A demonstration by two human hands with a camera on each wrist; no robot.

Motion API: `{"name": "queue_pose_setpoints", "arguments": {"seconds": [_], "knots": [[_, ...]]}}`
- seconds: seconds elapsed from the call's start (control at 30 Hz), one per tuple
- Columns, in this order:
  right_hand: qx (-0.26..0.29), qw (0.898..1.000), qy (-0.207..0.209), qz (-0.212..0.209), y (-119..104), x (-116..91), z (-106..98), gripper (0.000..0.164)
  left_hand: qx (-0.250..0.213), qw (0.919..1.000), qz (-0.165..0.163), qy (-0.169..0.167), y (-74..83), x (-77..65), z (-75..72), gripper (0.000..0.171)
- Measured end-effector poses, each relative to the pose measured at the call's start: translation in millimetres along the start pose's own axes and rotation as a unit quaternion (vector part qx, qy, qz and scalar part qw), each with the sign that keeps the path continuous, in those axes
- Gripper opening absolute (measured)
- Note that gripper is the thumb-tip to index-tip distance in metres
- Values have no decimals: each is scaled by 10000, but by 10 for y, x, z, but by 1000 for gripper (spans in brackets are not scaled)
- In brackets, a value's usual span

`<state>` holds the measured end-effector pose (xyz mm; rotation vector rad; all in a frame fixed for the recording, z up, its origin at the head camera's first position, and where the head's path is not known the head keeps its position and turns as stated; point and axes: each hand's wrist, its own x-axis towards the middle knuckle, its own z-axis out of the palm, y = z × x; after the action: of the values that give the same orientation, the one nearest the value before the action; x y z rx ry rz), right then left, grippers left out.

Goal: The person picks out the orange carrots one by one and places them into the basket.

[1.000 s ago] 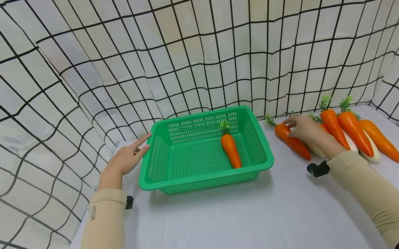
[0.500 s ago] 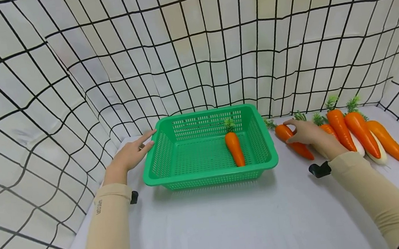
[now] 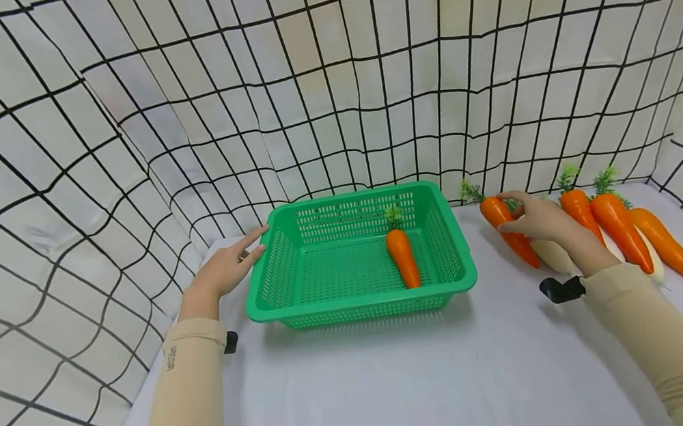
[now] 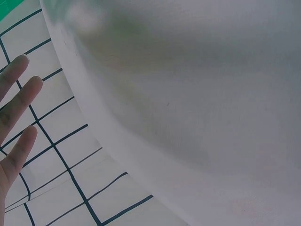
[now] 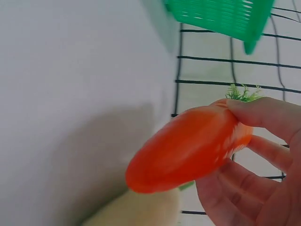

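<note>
My right hand (image 3: 538,218) pinches an orange toy carrot (image 5: 188,148) between thumb and fingers; its leafy green top points toward the back. In the right wrist view the carrot is off the table, with a shadow under it. A green plastic basket (image 3: 350,303) stands in the middle, and another carrot (image 3: 403,258) lies inside on its right side. My left hand (image 3: 221,271) touches the basket's left rim with extended fingers. Only some of its fingers (image 4: 19,103) show in the left wrist view.
To the right lie several more carrots (image 3: 621,230), with white radishes (image 3: 552,256) partly hidden among them and under my right hand. A white wall with a black grid pattern (image 3: 319,105) surrounds the back and sides of the white table (image 3: 371,388).
My right hand has closed on the carrot and lifted it slightly from the table, shifting a little right. The left hand stays at the basket rim. The head view has shifted slightly.
</note>
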<state>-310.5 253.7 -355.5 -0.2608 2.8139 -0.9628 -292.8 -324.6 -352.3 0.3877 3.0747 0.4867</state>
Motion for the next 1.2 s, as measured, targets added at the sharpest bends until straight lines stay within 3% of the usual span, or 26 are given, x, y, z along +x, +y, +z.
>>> {"name": "queue_pose_setpoints", "arguments": {"seconds": [0.4, 0.8, 1.2], "knots": [[528, 9982, 263, -65, -120, -70, -287, 81, 12, 10000, 30, 62, -25, 13, 20, 64], [753, 9956, 520, -194, -255, -43, -320, 82, 66, 10000, -13, 48, -38, 20, 34, 65], [1724, 9835, -226, -492, -565, 53, -404, 81, 54, 10000, -33, 40, -26, 19, 45, 66]]}}
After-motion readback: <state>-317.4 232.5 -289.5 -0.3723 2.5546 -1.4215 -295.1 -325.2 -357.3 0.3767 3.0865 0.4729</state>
